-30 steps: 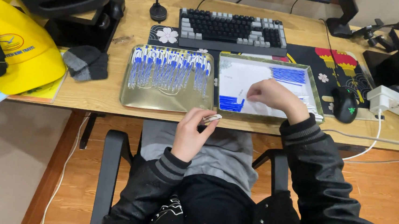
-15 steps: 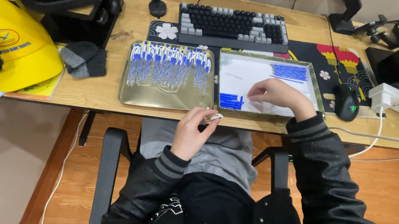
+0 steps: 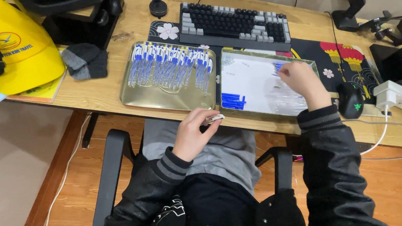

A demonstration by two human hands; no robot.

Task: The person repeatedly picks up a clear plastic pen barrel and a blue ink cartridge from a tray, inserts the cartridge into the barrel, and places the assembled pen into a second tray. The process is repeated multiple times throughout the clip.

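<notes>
My left hand (image 3: 194,136) hovers just off the near edge of the worktop (image 3: 96,94), in front of the white tray (image 3: 251,83), its fingers pinched narrow on a small white pen part (image 3: 214,118). My right hand (image 3: 300,78) is over the far right corner of that tray, fingers curled down onto the small blue pieces (image 3: 278,67) there; whether they have closed on one I cannot tell. More blue pieces (image 3: 233,101) lie in a block at the tray's near left corner, and a heap of clear plastic pieces (image 3: 282,98) sits to the right of them. Left of the white tray, touching it, a gold tray (image 3: 162,99) holds rows of blue and white pens (image 3: 169,65). These parts look light, stiff and slick, so I judge a fingertip pinch across the middle of each suits best; too loose a grip and one may skid away.
</notes>
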